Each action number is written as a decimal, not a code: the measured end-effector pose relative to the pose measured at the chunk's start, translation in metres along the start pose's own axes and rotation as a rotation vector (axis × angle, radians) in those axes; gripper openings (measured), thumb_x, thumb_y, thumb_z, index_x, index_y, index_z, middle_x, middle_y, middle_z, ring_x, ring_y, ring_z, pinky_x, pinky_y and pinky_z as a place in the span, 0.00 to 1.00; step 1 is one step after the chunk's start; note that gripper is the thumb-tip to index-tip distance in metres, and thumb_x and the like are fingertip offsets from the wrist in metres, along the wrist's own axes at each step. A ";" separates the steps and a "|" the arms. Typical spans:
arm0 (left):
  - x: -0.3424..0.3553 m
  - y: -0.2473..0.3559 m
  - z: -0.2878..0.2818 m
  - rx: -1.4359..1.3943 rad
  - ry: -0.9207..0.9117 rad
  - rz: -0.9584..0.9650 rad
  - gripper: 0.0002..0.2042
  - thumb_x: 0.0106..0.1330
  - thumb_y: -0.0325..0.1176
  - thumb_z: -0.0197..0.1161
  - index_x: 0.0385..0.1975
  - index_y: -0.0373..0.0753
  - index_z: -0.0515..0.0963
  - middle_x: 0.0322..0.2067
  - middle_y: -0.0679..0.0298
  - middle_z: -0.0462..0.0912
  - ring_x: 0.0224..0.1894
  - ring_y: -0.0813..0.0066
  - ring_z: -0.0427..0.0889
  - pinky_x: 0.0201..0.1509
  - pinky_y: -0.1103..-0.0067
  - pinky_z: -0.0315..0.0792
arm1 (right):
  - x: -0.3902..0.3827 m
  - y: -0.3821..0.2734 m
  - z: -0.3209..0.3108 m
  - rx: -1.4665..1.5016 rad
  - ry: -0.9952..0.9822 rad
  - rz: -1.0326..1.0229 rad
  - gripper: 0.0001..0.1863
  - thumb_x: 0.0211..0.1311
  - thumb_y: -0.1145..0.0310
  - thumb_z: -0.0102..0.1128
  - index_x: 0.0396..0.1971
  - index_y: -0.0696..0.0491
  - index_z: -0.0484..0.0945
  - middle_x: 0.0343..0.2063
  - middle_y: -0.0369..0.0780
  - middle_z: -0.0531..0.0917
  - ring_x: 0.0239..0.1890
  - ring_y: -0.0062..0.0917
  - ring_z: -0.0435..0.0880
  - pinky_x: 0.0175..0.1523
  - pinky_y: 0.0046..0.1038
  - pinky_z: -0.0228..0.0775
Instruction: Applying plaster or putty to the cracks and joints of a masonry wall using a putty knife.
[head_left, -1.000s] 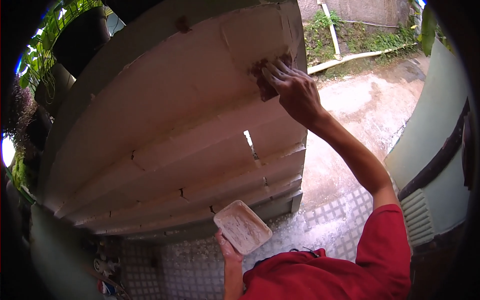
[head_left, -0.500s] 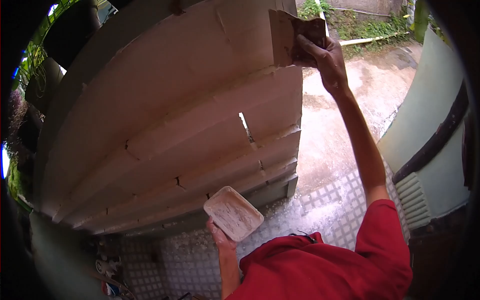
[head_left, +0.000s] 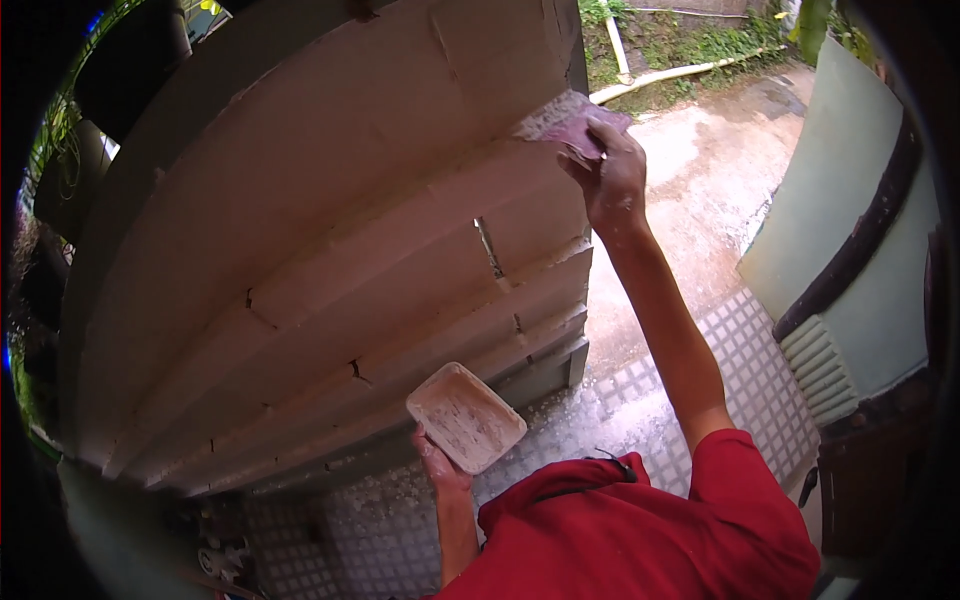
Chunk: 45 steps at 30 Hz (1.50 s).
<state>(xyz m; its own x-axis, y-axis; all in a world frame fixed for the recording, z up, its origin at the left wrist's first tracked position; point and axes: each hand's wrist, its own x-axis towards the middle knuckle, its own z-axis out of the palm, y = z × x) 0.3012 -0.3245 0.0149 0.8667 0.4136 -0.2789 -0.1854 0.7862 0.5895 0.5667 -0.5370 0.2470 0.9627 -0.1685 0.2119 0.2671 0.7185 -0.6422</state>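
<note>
Head view: the right hand [head_left: 614, 180] is closed on a thin, bendy pinkish sheet [head_left: 577, 134], thumb and fingers pinching its near side, at the right edge of a large ridged panel [head_left: 330, 215], toward its upper right corner. White paste [head_left: 548, 116] lies along the sheet's far side; whether it sits only on the sheet or also touches the panel, I cannot tell. The left hand [head_left: 439, 462] is clamped on the left side of a shallow tray [head_left: 488, 393] smeared with pale paste, near the panel's lower edge; its fingers under the tray are hidden. An open slot [head_left: 485, 243] runs through the panel below the right hand, and a dark crack [head_left: 356, 371] lies near the tray. Underneath spreads a tiled floor [head_left: 740, 345].

My judgement of the risks: a sheet tilted too far at that edge could drop paste onto the ground; uneven pressure on so bendy a sheet could leave ridges; and the one-sided hold could let the tray tip if paste-slick fingers slid.
</note>
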 end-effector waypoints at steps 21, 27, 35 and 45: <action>-0.002 0.030 -0.030 -0.021 -0.072 0.012 0.27 0.63 0.52 0.48 0.59 0.42 0.64 0.56 0.62 0.71 0.57 0.61 0.70 0.60 0.64 0.66 | 0.050 -0.032 0.097 0.066 -0.186 -0.155 0.06 0.61 0.77 0.50 0.26 0.61 0.71 0.28 0.43 0.78 0.31 0.28 0.80 0.49 0.36 0.80; -0.001 0.031 -0.034 -0.045 -0.060 0.019 0.27 0.63 0.52 0.48 0.58 0.42 0.65 0.55 0.62 0.71 0.56 0.61 0.70 0.60 0.65 0.66 | 0.039 -0.002 0.023 -0.158 -0.172 0.004 0.01 0.55 0.77 0.49 0.26 0.56 0.69 0.24 0.40 0.75 0.28 0.25 0.80 0.38 0.32 0.83; -0.005 0.029 -0.026 -0.041 -0.027 0.001 0.27 0.64 0.53 0.46 0.58 0.43 0.65 0.55 0.63 0.71 0.57 0.62 0.71 0.61 0.65 0.66 | 0.075 -0.014 0.080 -0.055 -0.029 -0.148 0.03 0.56 0.78 0.53 0.27 0.62 0.71 0.25 0.42 0.77 0.28 0.26 0.80 0.40 0.32 0.84; -0.007 0.034 -0.027 -0.022 0.049 0.052 0.27 0.64 0.53 0.46 0.57 0.42 0.66 0.55 0.64 0.71 0.56 0.61 0.71 0.60 0.65 0.67 | 0.034 -0.023 0.051 -0.057 -0.090 -0.252 0.04 0.52 0.78 0.52 0.21 0.60 0.70 0.21 0.42 0.76 0.20 0.26 0.79 0.32 0.35 0.85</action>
<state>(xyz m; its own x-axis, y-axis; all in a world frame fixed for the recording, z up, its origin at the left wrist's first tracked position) 0.2762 -0.2886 0.0168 0.8319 0.4759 -0.2855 -0.2403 0.7727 0.5875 0.5914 -0.5244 0.3065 0.8583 -0.2749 0.4332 0.5024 0.6219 -0.6007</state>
